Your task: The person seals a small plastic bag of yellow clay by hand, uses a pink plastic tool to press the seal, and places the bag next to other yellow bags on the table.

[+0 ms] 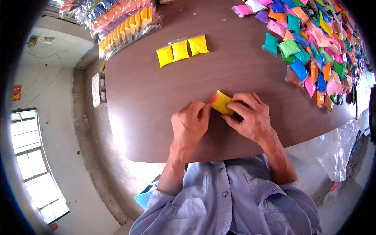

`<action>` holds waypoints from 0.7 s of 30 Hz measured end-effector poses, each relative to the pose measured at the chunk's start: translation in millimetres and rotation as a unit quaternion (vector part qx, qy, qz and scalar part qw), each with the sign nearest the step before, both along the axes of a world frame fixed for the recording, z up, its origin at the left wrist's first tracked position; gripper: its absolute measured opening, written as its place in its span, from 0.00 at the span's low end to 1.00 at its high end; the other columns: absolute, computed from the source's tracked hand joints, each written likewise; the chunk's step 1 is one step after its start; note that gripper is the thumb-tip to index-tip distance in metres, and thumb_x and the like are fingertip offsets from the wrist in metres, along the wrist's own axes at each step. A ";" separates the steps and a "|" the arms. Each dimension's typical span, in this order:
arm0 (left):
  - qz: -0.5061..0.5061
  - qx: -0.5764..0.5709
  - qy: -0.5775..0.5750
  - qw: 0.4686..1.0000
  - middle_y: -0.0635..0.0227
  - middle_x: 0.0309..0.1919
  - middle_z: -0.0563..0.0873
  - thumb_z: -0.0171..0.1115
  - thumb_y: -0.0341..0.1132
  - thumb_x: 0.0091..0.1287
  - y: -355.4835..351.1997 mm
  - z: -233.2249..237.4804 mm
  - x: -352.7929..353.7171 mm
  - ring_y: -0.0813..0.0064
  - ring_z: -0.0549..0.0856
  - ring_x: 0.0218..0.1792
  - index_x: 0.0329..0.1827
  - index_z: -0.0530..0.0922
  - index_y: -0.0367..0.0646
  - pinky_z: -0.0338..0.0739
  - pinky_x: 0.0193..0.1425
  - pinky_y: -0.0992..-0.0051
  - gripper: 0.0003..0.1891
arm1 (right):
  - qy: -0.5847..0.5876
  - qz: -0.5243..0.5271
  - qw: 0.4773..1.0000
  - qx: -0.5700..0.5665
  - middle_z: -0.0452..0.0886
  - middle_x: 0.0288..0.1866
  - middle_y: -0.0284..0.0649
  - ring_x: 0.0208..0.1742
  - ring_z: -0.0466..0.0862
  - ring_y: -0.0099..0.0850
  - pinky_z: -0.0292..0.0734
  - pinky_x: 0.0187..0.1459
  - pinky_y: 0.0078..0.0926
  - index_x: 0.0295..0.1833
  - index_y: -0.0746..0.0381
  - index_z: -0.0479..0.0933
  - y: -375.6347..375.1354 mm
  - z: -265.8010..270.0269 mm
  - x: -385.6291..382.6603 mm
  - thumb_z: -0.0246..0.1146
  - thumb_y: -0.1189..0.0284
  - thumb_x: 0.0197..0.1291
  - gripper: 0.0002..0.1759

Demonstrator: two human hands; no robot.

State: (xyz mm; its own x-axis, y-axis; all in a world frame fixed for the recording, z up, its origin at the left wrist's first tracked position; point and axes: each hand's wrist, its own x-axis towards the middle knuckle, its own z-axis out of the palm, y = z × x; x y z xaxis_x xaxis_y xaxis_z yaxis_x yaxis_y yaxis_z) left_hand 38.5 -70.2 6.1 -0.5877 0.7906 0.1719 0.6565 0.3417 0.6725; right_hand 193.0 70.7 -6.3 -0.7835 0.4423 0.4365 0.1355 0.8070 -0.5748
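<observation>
Between my two hands is a small yellow packet (pixel 222 103), tilted, with a pinkish-red strip at its left end. My right hand (pixel 250 116) grips the packet's right side between thumb and fingers. At the strip end, my left hand (pixel 192 119) is closed, its thumb and forefinger pinching the packet's edge. Three more yellow packets (pixel 180 50) lie side by side in a row on the brown table (pixel 156 102), beyond my hands.
A large heap of packets in many colours (pixel 313 47) covers the right of the table. At the far left lie clear bags of packets in rows (pixel 127 27). The table's curved near edge runs in front of my body. A clear plastic bag (pixel 338 150) hangs at the right.
</observation>
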 end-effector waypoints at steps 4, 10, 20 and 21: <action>0.038 -0.011 0.018 0.999 0.58 0.25 0.86 0.72 0.28 0.66 -2.3 6.4 -7.2 0.69 0.84 0.22 0.34 0.84 0.37 0.78 0.29 0.71 0.05 | -0.010 0.006 1.000 -0.001 0.79 0.47 0.32 0.44 0.84 0.35 0.85 0.42 0.33 0.43 0.55 0.84 0.5 -0.5 -0.6 0.81 0.69 0.45 0.19; -0.019 0.026 -0.039 0.999 0.57 0.25 0.85 0.72 0.27 0.66 -6.8 2.2 8.3 0.69 0.83 0.23 0.34 0.83 0.37 0.77 0.29 0.71 0.05 | -0.002 -0.022 1.000 0.013 0.79 0.47 0.34 0.46 0.85 0.36 0.85 0.44 0.35 0.47 0.55 0.84 -1.3 2.9 -2.5 0.82 0.68 0.45 0.22; 0.032 0.018 0.011 0.999 0.57 0.25 0.85 0.73 0.29 0.66 -0.3 3.7 3.7 0.64 0.85 0.23 0.33 0.83 0.38 0.78 0.30 0.69 0.07 | 0.003 -0.026 1.000 0.000 0.79 0.44 0.34 0.45 0.85 0.36 0.85 0.44 0.35 0.46 0.56 0.84 0.3 -3.3 -1.0 0.81 0.68 0.47 0.20; 0.007 0.043 -0.010 0.999 0.57 0.26 0.85 0.73 0.29 0.66 -1.2 4.3 8.0 0.63 0.85 0.23 0.33 0.83 0.38 0.78 0.29 0.69 0.07 | 0.009 -0.024 1.000 0.006 0.79 0.44 0.34 0.44 0.85 0.36 0.85 0.43 0.34 0.46 0.56 0.85 -0.2 -3.9 -1.1 0.81 0.69 0.48 0.19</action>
